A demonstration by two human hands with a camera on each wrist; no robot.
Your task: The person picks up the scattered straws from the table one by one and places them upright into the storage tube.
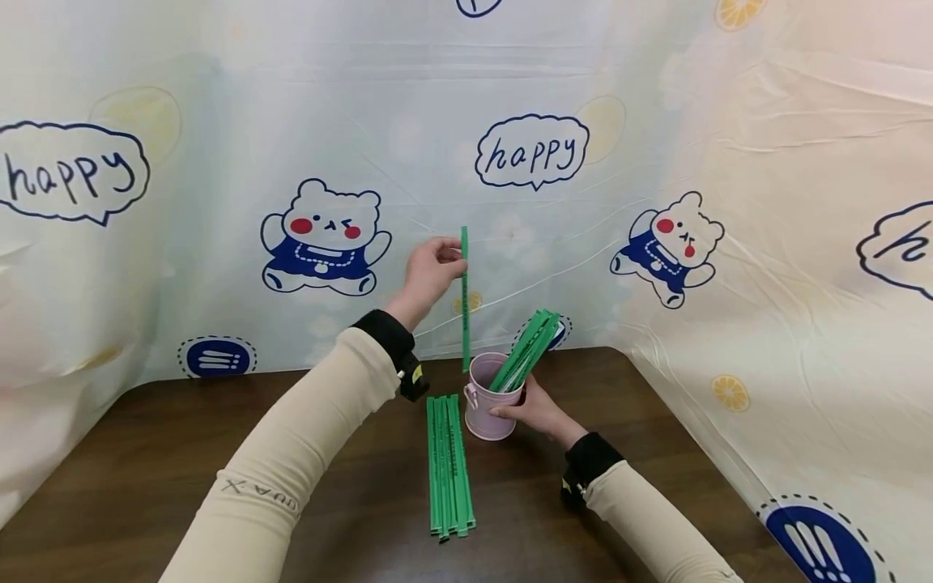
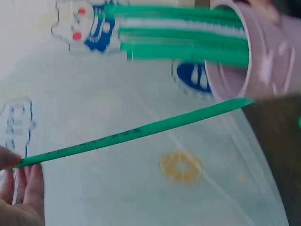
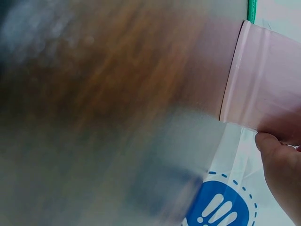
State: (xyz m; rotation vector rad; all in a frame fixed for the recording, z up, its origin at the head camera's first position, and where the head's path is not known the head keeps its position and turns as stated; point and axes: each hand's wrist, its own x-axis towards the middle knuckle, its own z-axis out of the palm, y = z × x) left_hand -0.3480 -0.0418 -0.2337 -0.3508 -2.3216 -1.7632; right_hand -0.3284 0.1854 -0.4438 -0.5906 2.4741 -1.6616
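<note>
My left hand (image 1: 432,274) pinches a long, thin green stick with dark printing (image 1: 465,316) near its top end. The stick hangs upright, its lower end just by the left rim of a small pink bucket (image 1: 487,419). Inside the bucket a bunch of similar green sticks (image 1: 526,350) leans to the right. With thumb in front, my right hand (image 1: 541,411) grips the bucket's right side; its other fingers are mostly hidden behind. In the right wrist view the thumb (image 3: 273,150) lies against the pink wall. Left of the bucket, several more green sticks (image 1: 448,470) lie side by side.
The brown wooden table (image 1: 350,502) bears the loose sticks and the bucket. A pale printed sheet (image 1: 437,121) with bears and lettering hangs behind the table and along its sides. Each wrist wears a black band with a small camera (image 1: 414,379).
</note>
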